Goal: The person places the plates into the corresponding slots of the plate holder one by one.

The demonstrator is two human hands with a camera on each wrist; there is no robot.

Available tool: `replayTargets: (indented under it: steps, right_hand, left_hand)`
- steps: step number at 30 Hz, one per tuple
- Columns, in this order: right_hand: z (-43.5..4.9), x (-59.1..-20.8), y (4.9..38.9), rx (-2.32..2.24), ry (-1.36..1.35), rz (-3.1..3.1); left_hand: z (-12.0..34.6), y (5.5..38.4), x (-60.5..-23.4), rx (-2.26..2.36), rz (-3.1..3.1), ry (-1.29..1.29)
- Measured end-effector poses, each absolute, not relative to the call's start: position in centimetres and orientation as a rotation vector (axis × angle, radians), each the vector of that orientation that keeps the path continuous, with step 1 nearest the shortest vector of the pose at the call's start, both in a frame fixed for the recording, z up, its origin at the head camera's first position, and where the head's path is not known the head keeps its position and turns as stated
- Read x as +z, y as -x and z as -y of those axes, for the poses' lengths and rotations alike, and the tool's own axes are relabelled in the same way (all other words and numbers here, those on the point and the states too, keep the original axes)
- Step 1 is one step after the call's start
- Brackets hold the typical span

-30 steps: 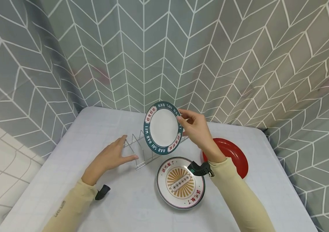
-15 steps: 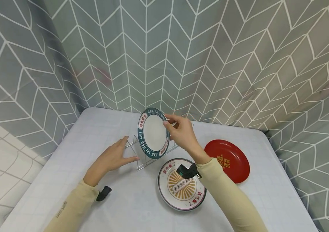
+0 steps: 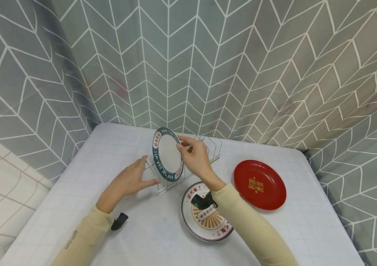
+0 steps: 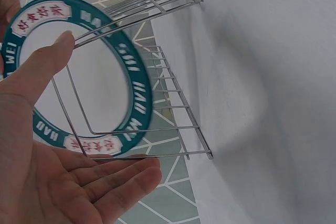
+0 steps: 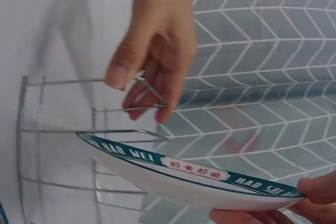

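Note:
My right hand (image 3: pixel 196 157) pinches the right edge of a white plate (image 3: pixel 170 155) with a green lettered rim. The plate stands tilted at the left part of a wire dish rack (image 3: pixel 166 189). In the right wrist view, the plate (image 5: pixel 189 182) is seen nearly edge-on, its far edge among the rack's wires. At the rack's left end, my left hand (image 3: pixel 129 181) holds the frame. From the left wrist view, the thumb lies on the upper wire and the fingers (image 4: pixel 128 182) lie along the lower one. Whether the plate rests on the rack's base, I cannot tell.
A white plate (image 3: pixel 205 229) with an orange sunburst lies in front of the rack, partly under my right wrist; a darker rim shows beneath it. An oval red plate (image 3: pixel 269 184) with gold characters lies to the right. Patterned curtains (image 3: pixel 182 74) hang behind the white-covered table (image 3: pixel 148 236).
My right hand has carried the green-rimmed plate left and lower, into the rack's left part, turning it more edge-on. My left hand stays at the rack's end. More of the red plate shows.

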State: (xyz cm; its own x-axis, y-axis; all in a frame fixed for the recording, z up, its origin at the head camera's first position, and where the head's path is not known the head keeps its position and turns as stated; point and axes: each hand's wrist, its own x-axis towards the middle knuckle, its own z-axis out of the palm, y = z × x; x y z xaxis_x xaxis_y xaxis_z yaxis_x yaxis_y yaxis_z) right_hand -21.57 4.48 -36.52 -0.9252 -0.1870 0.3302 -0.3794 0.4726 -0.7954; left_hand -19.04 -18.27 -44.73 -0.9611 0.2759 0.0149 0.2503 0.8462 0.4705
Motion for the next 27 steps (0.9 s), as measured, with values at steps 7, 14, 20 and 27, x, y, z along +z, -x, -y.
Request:
replayTargets:
  steps: [7, 14, 20, 27]
  right_hand:
    - [-3.6, -37.7, 21.6, 1.463, -0.469, 2.527]
    - [-3.1, -38.4, 21.7, 1.441, -0.459, 2.552]
    - [-3.2, -38.2, 21.7, 1.471, -0.472, 2.55]
    - [-5.5, -37.3, 20.6, 1.555, -0.472, 2.524]
  left_hand:
    - [18.3, 19.1, -44.8, 0.752, -2.983, -0.436]
    - [18.2, 19.1, -44.7, 0.745, -2.975, -0.439]
    - [18.2, 19.2, -44.6, 0.75, -2.977, -0.436]
    - [18.3, 19.0, -44.8, 0.763, -2.97, -0.447]
